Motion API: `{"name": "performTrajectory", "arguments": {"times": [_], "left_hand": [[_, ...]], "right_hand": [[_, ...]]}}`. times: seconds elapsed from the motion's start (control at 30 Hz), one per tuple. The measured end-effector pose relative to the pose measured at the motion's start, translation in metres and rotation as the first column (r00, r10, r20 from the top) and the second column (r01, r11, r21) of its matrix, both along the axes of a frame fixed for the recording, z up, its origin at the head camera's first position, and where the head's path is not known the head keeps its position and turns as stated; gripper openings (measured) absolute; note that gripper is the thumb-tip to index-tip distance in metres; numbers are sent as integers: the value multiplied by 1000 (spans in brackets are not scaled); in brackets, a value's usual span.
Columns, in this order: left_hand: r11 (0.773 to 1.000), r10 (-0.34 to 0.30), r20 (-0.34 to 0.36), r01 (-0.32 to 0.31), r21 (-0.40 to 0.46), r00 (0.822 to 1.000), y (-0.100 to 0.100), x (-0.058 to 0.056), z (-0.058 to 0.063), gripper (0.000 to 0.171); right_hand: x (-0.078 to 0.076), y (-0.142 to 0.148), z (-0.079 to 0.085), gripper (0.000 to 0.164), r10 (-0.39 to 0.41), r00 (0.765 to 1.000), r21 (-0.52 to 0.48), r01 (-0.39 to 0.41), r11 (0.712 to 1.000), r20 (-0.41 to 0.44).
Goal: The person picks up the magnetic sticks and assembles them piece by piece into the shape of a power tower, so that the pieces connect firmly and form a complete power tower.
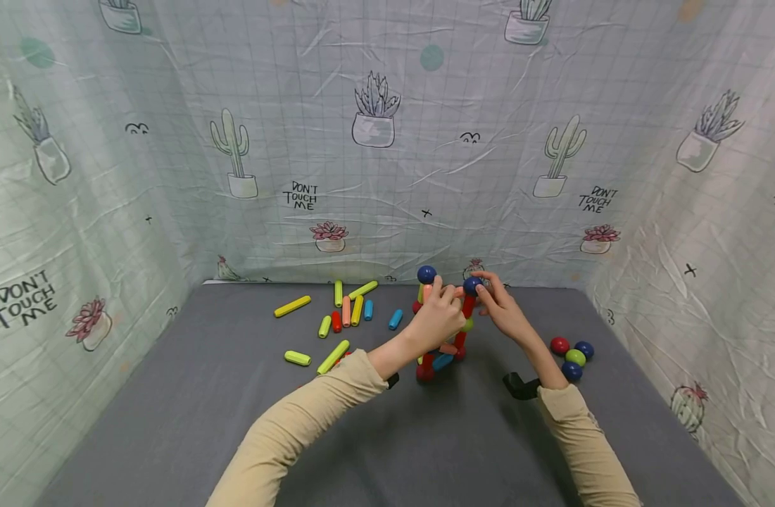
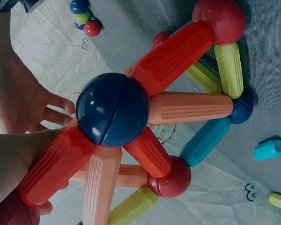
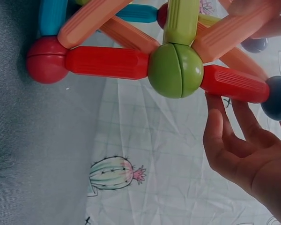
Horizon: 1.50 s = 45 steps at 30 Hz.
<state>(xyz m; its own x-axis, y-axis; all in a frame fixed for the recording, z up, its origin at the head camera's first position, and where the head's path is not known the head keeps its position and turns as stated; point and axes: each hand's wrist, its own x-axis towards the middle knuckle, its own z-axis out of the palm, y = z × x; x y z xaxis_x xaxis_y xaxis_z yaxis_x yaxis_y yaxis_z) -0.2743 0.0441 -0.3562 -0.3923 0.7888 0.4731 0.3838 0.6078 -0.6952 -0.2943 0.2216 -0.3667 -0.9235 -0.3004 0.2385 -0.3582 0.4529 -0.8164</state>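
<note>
A tower of magnetic sticks and balls stands upright on the grey table, with red balls (image 1: 425, 373) at its foot. My left hand (image 1: 439, 318) reaches in at the upper part and pinches an orange stick (image 3: 248, 29) with curled fingers. At the top right corner, my right hand (image 1: 504, 310) holds a blue ball (image 1: 472, 285) between thumb and fingers. Below that ball runs a red stick (image 3: 235, 84), joined to a green ball (image 3: 175, 70); right fingertips lie along this stick. Another blue ball (image 1: 427, 274) tops the left corner. The left wrist view shows a blue ball (image 2: 112, 108) joining several sticks.
Loose sticks lie left of the tower, among them a yellow stick (image 1: 292, 306), a green stick (image 1: 333, 357) and a blue stick (image 1: 395, 319). A cluster of loose balls, including a green ball (image 1: 575, 358), sits at the right. A patterned cloth (image 1: 387, 190) hangs behind the table.
</note>
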Motion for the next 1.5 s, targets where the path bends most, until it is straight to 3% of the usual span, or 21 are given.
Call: {"name": "performTrajectory", "arguments": {"times": [0.23,0.4,0.5,0.57,0.67,0.77,0.87,0.97,1.07,1.23,1.33,1.5], "left_hand": [[999,-8,-32,9,34,999,-1,-1,-1,35],[997,-37,-29,39,60,999,-5,0,0,27],[988,-91,-47,96,119,995,-11,1,1,17],[969,-157,-69,168,184,985,-17,2,4,20],[913,-264,-111,286,292,958,-33,-1,7,33],[863,-299,-97,312,396,949,-59,-10,3,28],[851,-246,22,205,484,969,-93,-26,-12,23],[878,-137,195,28,477,971,-128,-45,-34,17],[925,-28,344,-107,365,939,-156,-61,-57,12],[965,77,480,-186,185,874,-180,-74,-85,13],[966,153,517,-238,100,842,-185,-77,-96,18],[943,270,535,-332,21,801,-191,-79,-106,28]], "right_hand": [[-1,3,-4,47,37,999,-3,-37,999,26],[0,5,-6,48,62,998,6,-62,998,16],[1,6,-8,51,65,997,18,-66,998,46],[1,7,-11,53,63,996,38,-66,997,69],[2,8,-16,50,73,993,87,-81,993,91],[3,9,-21,45,95,993,137,-103,985,65],[2,11,-25,43,115,993,175,-121,977,41],[2,12,-28,44,113,993,206,-116,972,25],[1,12,-28,46,109,994,232,-109,967,13],[1,11,-28,44,112,994,237,-110,965,7],[1,12,-29,40,118,993,236,-118,965,15],[3,15,-28,38,144,989,237,-148,960,36]]}}
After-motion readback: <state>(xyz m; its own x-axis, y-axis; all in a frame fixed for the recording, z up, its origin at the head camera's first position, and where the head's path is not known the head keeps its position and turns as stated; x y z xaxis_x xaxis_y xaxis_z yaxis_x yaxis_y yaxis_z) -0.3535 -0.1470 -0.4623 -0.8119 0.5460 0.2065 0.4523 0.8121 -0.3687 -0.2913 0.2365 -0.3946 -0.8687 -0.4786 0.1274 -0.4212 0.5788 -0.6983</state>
